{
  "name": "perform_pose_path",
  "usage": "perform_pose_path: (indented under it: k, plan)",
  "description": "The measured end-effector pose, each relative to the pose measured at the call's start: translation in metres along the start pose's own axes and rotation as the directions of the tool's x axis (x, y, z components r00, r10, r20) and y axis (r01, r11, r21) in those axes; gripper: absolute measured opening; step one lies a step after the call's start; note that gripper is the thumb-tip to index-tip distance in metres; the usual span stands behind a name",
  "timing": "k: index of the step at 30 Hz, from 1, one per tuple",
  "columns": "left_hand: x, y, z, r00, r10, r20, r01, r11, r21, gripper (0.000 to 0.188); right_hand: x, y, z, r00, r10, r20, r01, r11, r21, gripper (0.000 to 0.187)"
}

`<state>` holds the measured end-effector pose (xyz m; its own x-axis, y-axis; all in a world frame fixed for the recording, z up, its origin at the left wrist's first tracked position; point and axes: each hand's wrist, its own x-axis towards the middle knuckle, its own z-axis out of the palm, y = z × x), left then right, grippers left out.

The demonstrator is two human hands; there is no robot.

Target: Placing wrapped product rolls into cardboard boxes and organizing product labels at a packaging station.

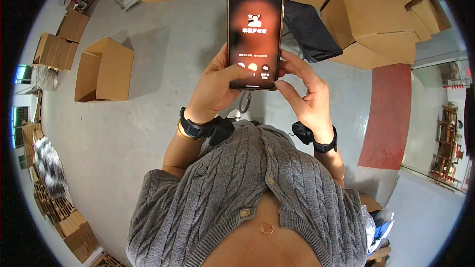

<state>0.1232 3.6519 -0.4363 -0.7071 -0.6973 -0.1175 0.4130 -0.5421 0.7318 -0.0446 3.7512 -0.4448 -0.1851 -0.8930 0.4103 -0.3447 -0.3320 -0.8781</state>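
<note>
A smartphone (255, 20) with a lit reddish screen is held upright in front of me, in the upper middle of the view. My left hand (213, 89) grips its lower left side, thumb laid across the bottom of the screen. My right hand (304, 94) holds the lower right edge, fingers curled behind the phone. A short strap hangs below the phone. Both wrists carry black bands with small black devices. My grey cable-knit cardigan (247, 188) fills the lower middle.
An open cardboard box (104, 69) stands on the grey concrete floor at left. Stacked cardboard boxes (381, 15) and a black bag (309, 29) sit at upper right. Flat cardboard and bundles line the left edge. A red mat (388, 113) lies at right.
</note>
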Motion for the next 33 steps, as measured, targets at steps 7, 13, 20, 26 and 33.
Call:
perform_pose_path:
  k: [7,13,20,26,33]
  plan:
    - [-0.004,-0.003,-0.002,0.999,0.043,-0.008,-0.042,0.998,0.036,0.055,-0.002,-0.002,0.003,1.0,-0.006,0.004,0.007,1.0,-0.025,0.052]
    - [0.001,-0.007,-0.004,0.997,0.053,-0.048,-0.051,0.998,0.037,0.053,0.001,0.0,0.002,1.0,0.001,0.031,-0.001,1.0,-0.006,0.054]
    - [0.005,-0.008,-0.005,0.997,0.067,-0.044,-0.065,0.997,0.035,0.051,0.002,0.007,0.006,0.999,0.022,0.027,-0.022,1.0,-0.011,0.055]
    - [0.01,-0.012,-0.014,0.997,0.069,-0.024,-0.068,0.997,0.045,0.05,0.003,0.01,0.007,0.999,0.024,0.028,-0.024,1.0,-0.006,0.056]
    - [0.011,-0.011,-0.02,0.999,0.042,-0.034,-0.04,0.997,0.059,0.049,0.003,0.011,0.011,0.999,0.042,0.03,-0.042,0.999,-0.014,0.056]
